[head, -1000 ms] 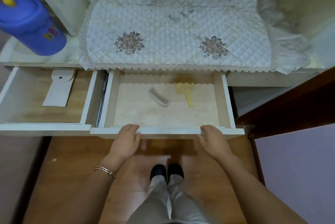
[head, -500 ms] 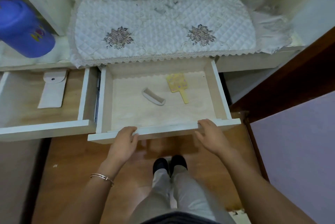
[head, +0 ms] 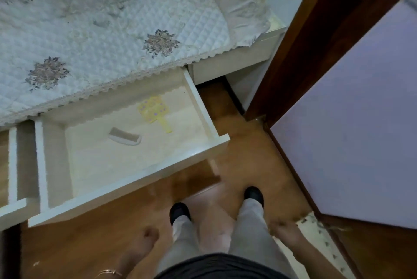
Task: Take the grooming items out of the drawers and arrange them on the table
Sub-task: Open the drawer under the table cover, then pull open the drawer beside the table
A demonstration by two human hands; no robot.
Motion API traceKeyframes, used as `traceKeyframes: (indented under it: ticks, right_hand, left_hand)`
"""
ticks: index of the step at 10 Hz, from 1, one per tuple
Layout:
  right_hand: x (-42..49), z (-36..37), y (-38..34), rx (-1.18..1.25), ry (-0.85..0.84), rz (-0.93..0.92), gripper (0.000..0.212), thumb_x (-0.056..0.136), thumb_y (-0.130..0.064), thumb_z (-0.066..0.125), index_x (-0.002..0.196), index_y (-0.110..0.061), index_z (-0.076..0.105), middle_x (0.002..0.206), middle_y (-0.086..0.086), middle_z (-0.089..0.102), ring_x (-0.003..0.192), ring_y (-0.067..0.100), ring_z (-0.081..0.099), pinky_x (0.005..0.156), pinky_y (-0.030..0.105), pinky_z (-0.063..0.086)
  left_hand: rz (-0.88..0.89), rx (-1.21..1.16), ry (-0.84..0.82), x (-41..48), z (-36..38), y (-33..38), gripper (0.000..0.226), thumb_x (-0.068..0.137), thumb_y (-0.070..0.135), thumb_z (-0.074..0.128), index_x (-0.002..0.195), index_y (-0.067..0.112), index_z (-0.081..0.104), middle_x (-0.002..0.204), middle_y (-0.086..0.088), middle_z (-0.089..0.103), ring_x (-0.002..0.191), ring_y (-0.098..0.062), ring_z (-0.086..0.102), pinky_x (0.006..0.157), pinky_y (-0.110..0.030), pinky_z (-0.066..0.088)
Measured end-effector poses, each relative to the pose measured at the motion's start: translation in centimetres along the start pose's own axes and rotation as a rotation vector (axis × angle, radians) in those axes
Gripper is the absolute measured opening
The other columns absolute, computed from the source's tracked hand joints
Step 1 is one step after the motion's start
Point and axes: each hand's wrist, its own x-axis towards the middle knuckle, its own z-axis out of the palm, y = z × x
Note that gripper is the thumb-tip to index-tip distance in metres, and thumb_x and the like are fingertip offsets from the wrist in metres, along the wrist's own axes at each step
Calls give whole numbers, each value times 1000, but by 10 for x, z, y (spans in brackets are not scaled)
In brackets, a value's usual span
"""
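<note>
The middle drawer (head: 203,107) stands pulled out. Inside it lie a small grey-white comb (head: 124,137) and a yellow hand mirror (head: 155,110) with its handle pointing toward me. My left hand (head: 142,243) hangs low beside my left leg, well away from the drawer front, holding nothing; it is blurred. My right hand (head: 284,232) is down by my right leg, fingers loosely apart and empty. The table top is covered by a white quilted cloth (head: 108,28) with flower motifs.
A second open drawer (head: 13,165) shows at the left edge. A dark wooden door frame (head: 300,41) and a pale purple door (head: 352,109) stand close on the right. My feet (head: 216,204) are on the wooden floor below the drawer.
Both hands let go of the drawer front and dropped to my sides. The view swung right and tilted, so the left drawer, its white pouch and the blue cup went out of sight.
</note>
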Motion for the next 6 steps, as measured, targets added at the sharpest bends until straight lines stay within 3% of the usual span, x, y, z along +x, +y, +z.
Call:
traceKeyframes:
  ticks: [1, 2, 3, 4, 5, 6]
  right_hand:
    - [22, -44, 34, 62, -20, 55, 7, 90, -16, 53, 90, -10, 56, 80, 3, 54, 72, 15, 50, 62, 24, 41]
    - [50, -102, 51, 58, -53, 76, 11, 92, -9, 48, 87, -4, 56, 71, 1, 49, 63, 13, 44, 58, 21, 34]
    - [73, -156, 53, 106, -1, 92, 15, 92, -6, 47, 92, 3, 59, 73, 23, 57, 71, 34, 54, 56, 25, 31]
    - [83, -198, 42, 155, 68, 77, 22, 90, -9, 49, 96, 7, 61, 96, 27, 61, 90, 36, 56, 71, 30, 38]
    - [94, -224, 28, 166, 87, 14, 21, 88, -14, 52, 93, 2, 65, 98, 19, 65, 81, 27, 56, 71, 30, 41]
    - [106, -239, 13, 187, 117, 10, 21, 88, -13, 54, 97, 2, 66, 101, 23, 67, 90, 33, 61, 79, 37, 45]
  left_hand:
    - [-139, -95, 40, -11, 30, 52, 32, 94, 9, 45, 62, 9, 47, 67, -7, 48, 61, -18, 43, 55, -27, 31]
    - [-151, -160, 81, -9, 73, 90, 24, 96, 21, 42, 77, 13, 55, 88, -11, 61, 77, -23, 55, 56, -27, 34]
    - [-158, -248, 18, -19, 112, 143, 22, 95, 23, 43, 79, 17, 56, 92, -7, 59, 82, -20, 56, 56, -27, 34]
    - [-111, -250, -35, -27, 136, 181, 20, 97, 22, 41, 86, 18, 57, 95, -3, 59, 83, -16, 55, 63, -25, 37]
    - [-100, -252, -51, -25, 145, 210, 21, 98, 22, 38, 107, 13, 55, 108, -4, 58, 92, -19, 56, 72, -30, 40]
    - [-94, -217, -45, -14, 141, 230, 21, 98, 21, 38, 111, 12, 52, 112, -6, 57, 98, -22, 55, 76, -31, 40]
